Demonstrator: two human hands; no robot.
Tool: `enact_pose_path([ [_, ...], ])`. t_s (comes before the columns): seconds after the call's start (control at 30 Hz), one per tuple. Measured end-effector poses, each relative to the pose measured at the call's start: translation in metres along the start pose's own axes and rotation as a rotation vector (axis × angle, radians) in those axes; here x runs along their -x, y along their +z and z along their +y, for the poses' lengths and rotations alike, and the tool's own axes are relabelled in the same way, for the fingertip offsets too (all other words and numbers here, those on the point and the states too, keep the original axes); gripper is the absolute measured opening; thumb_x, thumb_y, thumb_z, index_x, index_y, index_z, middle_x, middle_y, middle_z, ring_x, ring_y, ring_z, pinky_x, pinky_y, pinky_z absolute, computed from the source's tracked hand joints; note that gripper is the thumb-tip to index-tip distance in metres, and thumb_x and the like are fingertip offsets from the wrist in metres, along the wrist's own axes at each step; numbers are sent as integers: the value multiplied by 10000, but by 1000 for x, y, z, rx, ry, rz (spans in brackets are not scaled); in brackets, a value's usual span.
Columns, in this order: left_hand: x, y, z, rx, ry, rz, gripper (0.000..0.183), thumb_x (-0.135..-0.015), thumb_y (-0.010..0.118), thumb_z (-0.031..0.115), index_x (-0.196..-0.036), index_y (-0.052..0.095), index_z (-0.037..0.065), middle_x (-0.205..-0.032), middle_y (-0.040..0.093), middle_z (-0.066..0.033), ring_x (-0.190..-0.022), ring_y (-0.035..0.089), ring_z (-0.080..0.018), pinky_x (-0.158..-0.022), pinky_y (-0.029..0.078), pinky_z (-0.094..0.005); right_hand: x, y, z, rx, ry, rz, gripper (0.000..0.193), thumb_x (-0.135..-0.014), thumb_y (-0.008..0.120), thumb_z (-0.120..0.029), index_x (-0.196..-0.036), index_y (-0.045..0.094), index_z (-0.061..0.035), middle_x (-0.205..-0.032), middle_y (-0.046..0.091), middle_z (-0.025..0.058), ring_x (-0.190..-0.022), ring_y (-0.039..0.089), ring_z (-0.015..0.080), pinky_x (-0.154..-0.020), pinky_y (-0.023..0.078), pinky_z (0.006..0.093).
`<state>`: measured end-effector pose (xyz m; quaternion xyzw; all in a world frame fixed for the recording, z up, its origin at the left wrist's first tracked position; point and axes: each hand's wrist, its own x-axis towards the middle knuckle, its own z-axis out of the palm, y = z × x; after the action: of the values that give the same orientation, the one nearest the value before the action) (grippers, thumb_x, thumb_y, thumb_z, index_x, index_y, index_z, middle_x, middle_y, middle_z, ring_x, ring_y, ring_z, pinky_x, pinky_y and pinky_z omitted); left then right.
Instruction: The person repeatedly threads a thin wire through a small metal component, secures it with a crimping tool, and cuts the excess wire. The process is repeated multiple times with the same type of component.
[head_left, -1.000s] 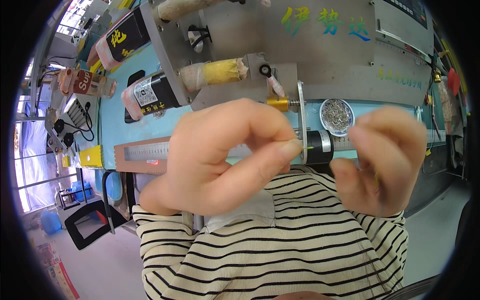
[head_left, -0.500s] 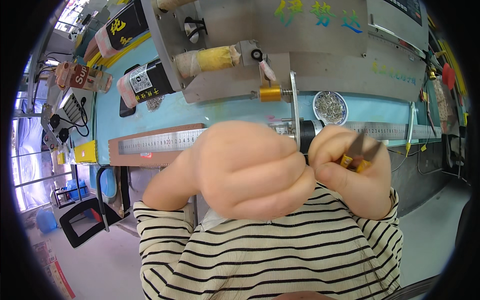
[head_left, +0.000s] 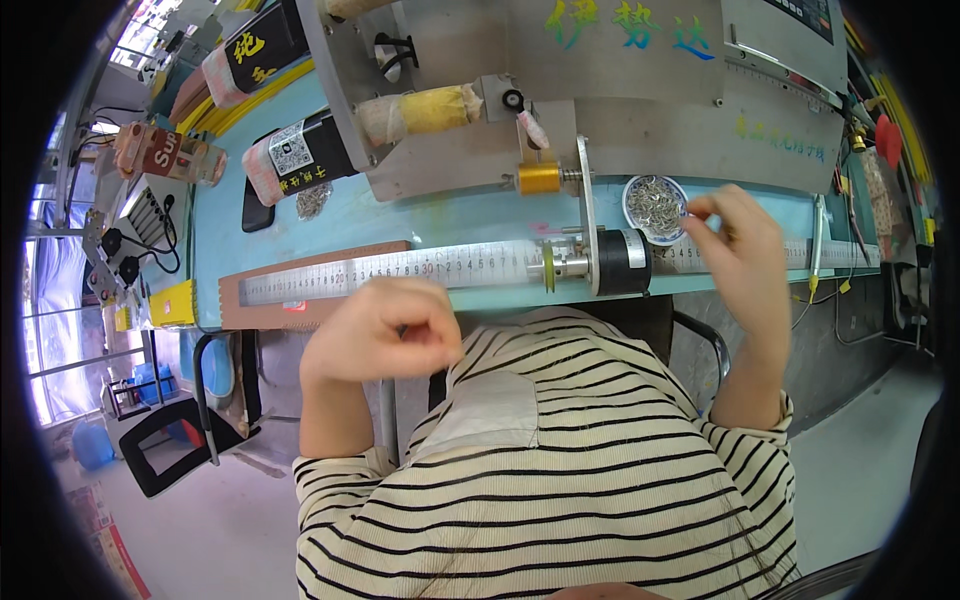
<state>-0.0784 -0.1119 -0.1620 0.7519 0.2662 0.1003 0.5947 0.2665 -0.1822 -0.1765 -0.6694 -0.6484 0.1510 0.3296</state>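
Note:
My right hand is at the right rim of a small round white bowl with a blue edge. Its thumb and forefinger curl close together there, and the palm is out of sight. Small silvery metal pieces, hook-like in shape, fill the bowl. In front of the table's near edge, by the long steel ruler, my left hand is closed, thumb against curled fingers. Whatever it may hold is too small or hidden to make out. A black motor-like cylinder with a greenish disc sits between the hands.
A big grey metal machine takes up the far side. Its upright plate stands left of the bowl. More silvery pieces lie near a black phone. A brown board is under the ruler; a plastic bottle stands at left.
My hands have parted and lowered from in front of me. The right moved to the bowl, the left went left. The yellow-handled snips seen in my right hand no longer show.

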Motion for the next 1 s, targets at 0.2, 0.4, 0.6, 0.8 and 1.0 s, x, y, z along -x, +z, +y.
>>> enact_pose_path([
  [0.2,3,-21,-12,109,-362,210,83,-788,702,56,-799,663,-16,-700,604,-22,-629,545,-85,-569,447,-234,-21,49,14,158,-68,-22,218,-787,672,-26,-989,615,32,-864,626,154,-777,616,325,-714,489,368],
  [0.4,-19,-26,-18,-77,-607,337,131,-806,680,100,-797,657,-29,-703,609,-12,-629,527,-68,-578,446,-226,-26,46,8,16,66,-62,190,-783,639,-25,-962,608,32,-944,634,199,-877,606,378,-742,474,411],
  [0.6,-32,-16,-15,-238,-650,442,196,-788,703,149,-797,624,-30,-638,562,-33,-563,486,-86,-508,420,-251,-30,44,13,152,1,-133,224,-797,646,-3,-1015,608,27,-885,641,148,-775,619,241,-707,491,322],
  [0.8,-33,-13,-13,-335,-646,448,282,-798,729,194,-796,562,-33,-615,486,-60,-506,514,-151,-419,474,-302,-36,37,9,1,142,-127,245,-779,663,-7,-1015,602,19,-879,630,144,-764,605,262,-673,480,328],
  [1.0,-32,-14,-23,-350,-585,500,273,-810,729,197,-796,567,-23,-581,449,-39,-482,478,-129,-395,440,-302,-38,37,13,177,-111,-169,249,-780,649,8,-1022,593,21,-847,639,145,-743,609,270,-682,476,326],
])
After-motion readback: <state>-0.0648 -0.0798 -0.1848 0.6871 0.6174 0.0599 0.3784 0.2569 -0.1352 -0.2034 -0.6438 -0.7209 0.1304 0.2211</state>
